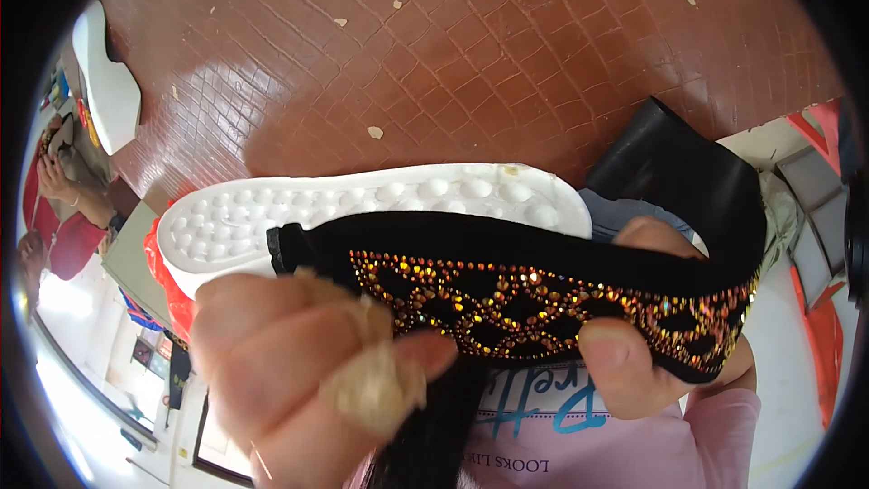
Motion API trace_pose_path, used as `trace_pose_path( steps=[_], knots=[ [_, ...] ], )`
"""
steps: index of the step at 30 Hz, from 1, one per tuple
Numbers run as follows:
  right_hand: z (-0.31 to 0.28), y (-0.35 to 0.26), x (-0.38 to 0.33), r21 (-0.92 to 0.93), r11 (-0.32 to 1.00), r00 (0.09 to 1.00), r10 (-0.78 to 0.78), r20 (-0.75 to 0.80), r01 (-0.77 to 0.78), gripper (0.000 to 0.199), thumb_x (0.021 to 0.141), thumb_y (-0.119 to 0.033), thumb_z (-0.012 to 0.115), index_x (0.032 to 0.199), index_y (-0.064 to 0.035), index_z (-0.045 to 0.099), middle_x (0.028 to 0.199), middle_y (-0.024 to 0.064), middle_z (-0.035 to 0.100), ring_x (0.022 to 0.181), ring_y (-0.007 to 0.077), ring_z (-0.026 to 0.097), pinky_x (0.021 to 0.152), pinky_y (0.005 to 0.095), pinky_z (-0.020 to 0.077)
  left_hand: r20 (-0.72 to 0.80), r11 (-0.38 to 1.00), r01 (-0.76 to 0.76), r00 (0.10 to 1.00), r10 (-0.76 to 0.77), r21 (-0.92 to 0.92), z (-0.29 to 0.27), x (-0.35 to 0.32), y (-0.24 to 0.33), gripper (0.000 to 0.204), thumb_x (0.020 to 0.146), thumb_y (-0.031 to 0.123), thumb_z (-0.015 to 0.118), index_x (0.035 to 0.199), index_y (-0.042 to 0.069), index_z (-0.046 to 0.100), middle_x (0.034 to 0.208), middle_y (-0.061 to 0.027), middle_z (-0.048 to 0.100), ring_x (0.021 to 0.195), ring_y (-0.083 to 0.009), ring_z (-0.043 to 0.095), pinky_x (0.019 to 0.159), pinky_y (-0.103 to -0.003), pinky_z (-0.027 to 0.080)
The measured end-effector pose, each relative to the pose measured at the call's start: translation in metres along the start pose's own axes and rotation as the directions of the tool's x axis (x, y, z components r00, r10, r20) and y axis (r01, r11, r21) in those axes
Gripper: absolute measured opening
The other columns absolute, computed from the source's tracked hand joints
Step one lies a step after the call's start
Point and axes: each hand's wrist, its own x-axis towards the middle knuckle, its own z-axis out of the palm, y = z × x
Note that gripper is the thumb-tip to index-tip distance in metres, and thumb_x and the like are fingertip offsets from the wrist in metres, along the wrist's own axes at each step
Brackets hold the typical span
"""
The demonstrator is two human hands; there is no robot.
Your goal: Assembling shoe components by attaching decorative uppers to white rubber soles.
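A black shoe upper (471,244), a wide band set with amber rhinestones, stretches across the middle, its far end curling up and back at the right. My right hand (625,362) grips its lower edge, thumb on the rhinestones and fingers behind. Closed and slightly blurred, my left hand (290,353) overlaps the band's left end; beige tape wraps some of its fingers. Whether it pinches the band or something small is hidden. Just beyond the band lies a white sole (389,195) with a dimpled top, partly covered by it.
A brown, crocodile-patterned tabletop (507,63) with pale flecks spreads ahead. At its left edge stands another white wedge sole (104,81). Red plastic (167,272) shows beside the dimpled sole. Farther left is another person's hand (59,181). Grey panels (810,186) stand at the right.
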Motion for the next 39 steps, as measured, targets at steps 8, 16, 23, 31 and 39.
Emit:
trace_pose_path(
  steps=[8, 16, 23, 31, 39],
  knots=[
    [0.001, 0.0, -0.01, -0.476, 0.72, 0.842, -0.532, 0.089, 0.505, 0.026, 0.078, -0.023, 0.071, 0.092, -0.0031, 0.06, 0.078, 0.0077, 0.059, 0.059, 0.0168, 0.05, 0.056, 0.0276, 0.0438, -0.108, 0.995, -0.009, 0.994, -0.002, -0.103, 0.006, -0.009, -0.004, 0.03, 0.065, 0.004, 0.071, 0.089, 0.009, 0.054, 0.081, -0.0084, 0.057, 0.069, -0.0188, 0.049, 0.061, -0.029, 0.043],
    [0.009, -0.007, -0.02, -0.544, 0.646, 0.82, -0.551, 0.153, 0.536, 0.024, 0.084, -0.026, 0.068, 0.095, -0.0052, 0.061, 0.086, 0.0103, 0.061, 0.064, 0.0225, 0.058, 0.06, 0.028, 0.0498, -0.15, 0.974, -0.062, 0.988, 0.03, -0.217, 0.009, -0.011, -0.019, 0.026, 0.066, 0.003, 0.068, 0.084, 0.01, 0.051, 0.081, -0.0089, 0.055, 0.068, -0.0183, 0.048, 0.06, -0.029, 0.042],
    [-0.021, -0.037, -0.004, -0.048, 0.984, 0.734, -0.095, 0.673, 0.172, 0.029, 0.086, -0.03, 0.067, 0.099, -0.0041, 0.062, 0.078, 0.0095, 0.062, 0.062, 0.024, 0.059, 0.064, 0.0302, 0.0513, -0.17, 0.962, -0.069, 0.985, 0.024, -0.263, -0.003, -0.022, -0.031, 0.024, 0.067, 0.002, 0.066, 0.081, 0.011, 0.05, 0.081, -0.0091, 0.054, 0.068, -0.018, 0.047, 0.059, -0.028, 0.041],
    [-0.013, -0.057, -0.016, -0.177, 0.983, 0.821, 0.137, 0.555, -0.045, 0.024, 0.08, -0.024, 0.071, 0.094, -0.0078, 0.061, 0.08, 0.0057, 0.063, 0.064, 0.0199, 0.059, 0.071, 0.0303, 0.0518, -0.175, 0.96, -0.125, 0.981, 0.081, -0.252, -0.006, -0.025, -0.034, 0.024, 0.068, 0.005, 0.07, 0.08, 0.011, 0.05, 0.083, -0.0088, 0.052, 0.068, -0.0171, 0.045, 0.057, -0.028, 0.04],
    [0.031, -0.073, -0.033, 0.184, 0.885, 0.743, 0.46, -0.486, -0.427, 0.02, 0.069, -0.012, 0.079, 0.08, -0.0015, 0.066, 0.093, 0.0127, 0.068, 0.067, 0.0206, 0.064, 0.069, 0.0234, 0.0502, -0.169, 0.957, -0.248, 0.96, 0.223, -0.15, -0.001, -0.021, -0.033, 0.024, 0.069, 0.007, 0.073, 0.081, 0.011, 0.053, 0.085, -0.0083, 0.051, 0.069, -0.0167, 0.043, 0.057, -0.027, 0.038]
  ],
)
